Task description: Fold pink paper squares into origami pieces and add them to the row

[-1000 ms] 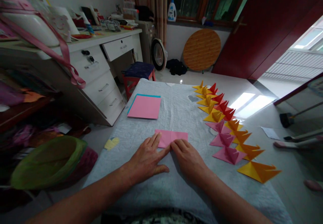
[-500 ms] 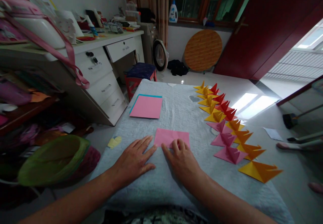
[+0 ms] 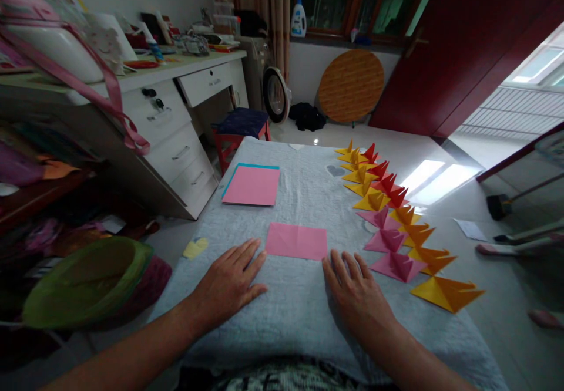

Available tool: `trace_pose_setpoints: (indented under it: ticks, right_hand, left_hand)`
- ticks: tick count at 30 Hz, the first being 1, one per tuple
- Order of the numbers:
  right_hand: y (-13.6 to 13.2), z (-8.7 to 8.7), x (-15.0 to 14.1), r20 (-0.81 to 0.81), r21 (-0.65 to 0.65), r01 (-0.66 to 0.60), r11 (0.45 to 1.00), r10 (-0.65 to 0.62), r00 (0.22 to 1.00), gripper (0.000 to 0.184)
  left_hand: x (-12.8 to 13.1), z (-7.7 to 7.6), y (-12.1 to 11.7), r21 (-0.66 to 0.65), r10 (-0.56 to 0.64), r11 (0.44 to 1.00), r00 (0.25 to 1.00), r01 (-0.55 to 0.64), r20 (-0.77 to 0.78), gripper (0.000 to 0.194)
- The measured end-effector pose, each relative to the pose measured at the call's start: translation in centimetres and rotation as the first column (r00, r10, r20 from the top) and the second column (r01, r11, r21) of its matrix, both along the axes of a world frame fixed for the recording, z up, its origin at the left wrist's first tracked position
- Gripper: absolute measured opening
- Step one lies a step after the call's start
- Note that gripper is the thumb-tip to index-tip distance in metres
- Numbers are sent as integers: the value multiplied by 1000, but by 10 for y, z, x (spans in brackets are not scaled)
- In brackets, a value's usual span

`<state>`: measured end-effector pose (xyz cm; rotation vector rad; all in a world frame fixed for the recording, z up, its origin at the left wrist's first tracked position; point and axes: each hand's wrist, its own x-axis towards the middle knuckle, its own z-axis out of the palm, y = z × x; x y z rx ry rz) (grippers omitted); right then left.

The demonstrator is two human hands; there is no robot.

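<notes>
A pink sheet of paper (image 3: 296,241), folded into a rectangle with a faint crease down its middle, lies flat on the cloth-covered table (image 3: 282,314). My left hand (image 3: 235,273) rests flat and open at its lower left corner, fingers stretched out. Over at the lower right corner, my right hand (image 3: 352,279) lies open on the cloth, its fingertips by the paper's edge. Neither hand holds anything. Beyond the folded sheet sits a stack of square paper (image 3: 252,185), pink on top with a blue edge showing.
Rows of folded paper cranes in yellow, red, pink and orange line the right side, among them a near orange crane (image 3: 447,293). A green-lined bin (image 3: 88,282) stands at left below a white desk (image 3: 163,115). Behind the table is a stool (image 3: 242,122).
My right hand has slid right along the folded paper's lower edge to its right corner, and its fingers have straightened. My left hand stays by the left corner. The view has shifted slightly.
</notes>
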<state>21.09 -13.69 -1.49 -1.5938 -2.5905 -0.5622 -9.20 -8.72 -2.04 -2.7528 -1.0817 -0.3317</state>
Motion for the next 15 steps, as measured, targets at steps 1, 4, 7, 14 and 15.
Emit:
trace_pose_setpoints:
  ticks: [1, 4, 7, 14, 15]
  right_hand:
    - [1, 3, 1, -1, -11, 11, 1000, -11, 1000, 43]
    - [12, 21, 3, -26, -168, 66, 984, -71, 997, 33]
    - [35, 38, 3, -98, -437, 120, 891, -180, 979, 27]
    - [86, 22, -1, -452, -410, 76, 909, -275, 849, 67]
    - [90, 18, -1, -483, -417, 57, 907, -274, 831, 64]
  left_hand:
    - [-1, 0, 0, 1, -4, 1000, 1000, 4, 10, 44]
    - [-2, 2, 5, -48, 13, 999, 996, -9, 83, 34]
    - [1, 8, 17, -197, 121, 977, 976, -84, 180, 31]
    - [36, 17, 49, -405, 230, 901, 962, -153, 150, 92]
    - [41, 18, 52, -420, 220, 896, 966, -144, 138, 92]
